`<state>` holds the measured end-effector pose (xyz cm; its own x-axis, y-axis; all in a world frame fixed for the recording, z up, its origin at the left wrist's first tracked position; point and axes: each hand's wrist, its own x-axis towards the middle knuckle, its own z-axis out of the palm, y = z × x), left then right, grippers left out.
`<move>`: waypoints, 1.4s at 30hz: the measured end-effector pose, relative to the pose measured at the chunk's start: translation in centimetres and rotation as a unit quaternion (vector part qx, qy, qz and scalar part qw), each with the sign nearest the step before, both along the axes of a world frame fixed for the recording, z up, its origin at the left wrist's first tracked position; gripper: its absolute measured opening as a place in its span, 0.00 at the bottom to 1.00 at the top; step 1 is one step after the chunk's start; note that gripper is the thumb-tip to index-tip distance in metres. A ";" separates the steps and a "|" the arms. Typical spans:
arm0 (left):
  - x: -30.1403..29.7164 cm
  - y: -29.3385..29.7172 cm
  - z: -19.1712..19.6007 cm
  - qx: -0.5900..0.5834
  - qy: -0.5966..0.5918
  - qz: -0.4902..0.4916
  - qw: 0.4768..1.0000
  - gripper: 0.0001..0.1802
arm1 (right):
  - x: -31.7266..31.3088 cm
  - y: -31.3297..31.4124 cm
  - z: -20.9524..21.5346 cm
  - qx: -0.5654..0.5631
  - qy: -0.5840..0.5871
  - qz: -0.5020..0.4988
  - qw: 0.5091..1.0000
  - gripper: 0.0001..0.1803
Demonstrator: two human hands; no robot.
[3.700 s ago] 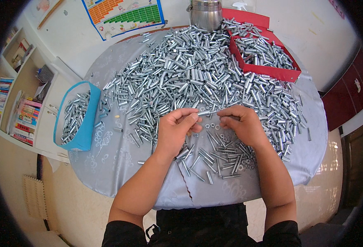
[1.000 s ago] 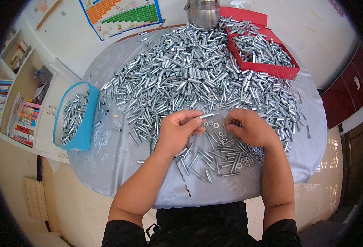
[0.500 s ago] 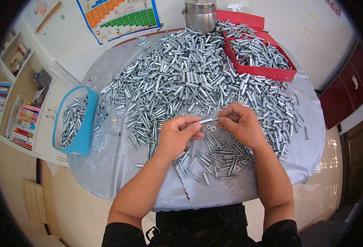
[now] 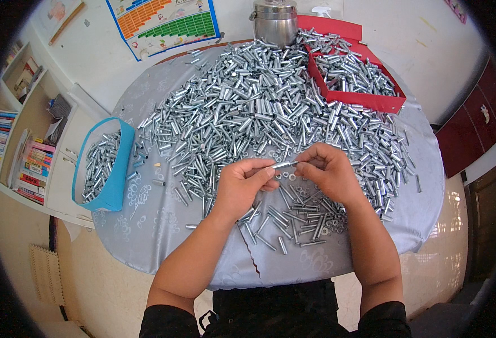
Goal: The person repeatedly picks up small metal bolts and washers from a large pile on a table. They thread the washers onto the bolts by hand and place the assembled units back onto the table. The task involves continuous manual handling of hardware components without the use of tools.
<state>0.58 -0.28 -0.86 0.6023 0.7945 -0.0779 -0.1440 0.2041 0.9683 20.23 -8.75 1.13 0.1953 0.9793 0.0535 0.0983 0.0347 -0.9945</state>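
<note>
Between thumb and fingers my left hand [image 4: 240, 183] pinches a shiny metal sleeve [image 4: 282, 165], held roughly level over the table. My right hand [image 4: 328, 170] has its thumb and forefinger closed at the sleeve's right end. Whatever small part sits in that pinch is mostly hidden by the fingertips. Just below the sleeve lie several loose washers [image 4: 291, 176]. Bolts [image 4: 313, 224] are scattered in front of my right wrist. Beyond both hands spreads a large heap of metal sleeves and bolts [image 4: 259, 107].
A blue fabric bin [image 4: 113, 183] with metal sleeves stands at the table's left. At the back right is a red box [image 4: 366, 101] full of metal parts, beside a steel pot [image 4: 275, 25]. The silver-grey tablecloth [image 4: 146, 236] has a tear near the front edge.
My right fingertips have shifted very slightly at the sleeve's right end. The left hand keeps its hold, and the heap looks the same.
</note>
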 end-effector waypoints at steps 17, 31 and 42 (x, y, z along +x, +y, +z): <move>-0.1 0.1 0.3 -0.019 -0.009 -0.020 1.000 0.12 | 0.7 -0.1 0.5 -0.016 -0.058 0.004 0.998 0.09; -0.1 0.2 0.2 -0.029 -0.011 -0.006 1.000 0.12 | 2.3 -0.3 -0.4 0.091 -0.473 0.051 0.875 0.11; -0.1 0.1 0.4 -0.024 -0.011 -0.002 1.000 0.13 | 0.6 0.0 0.3 0.016 -0.129 -0.011 0.991 0.11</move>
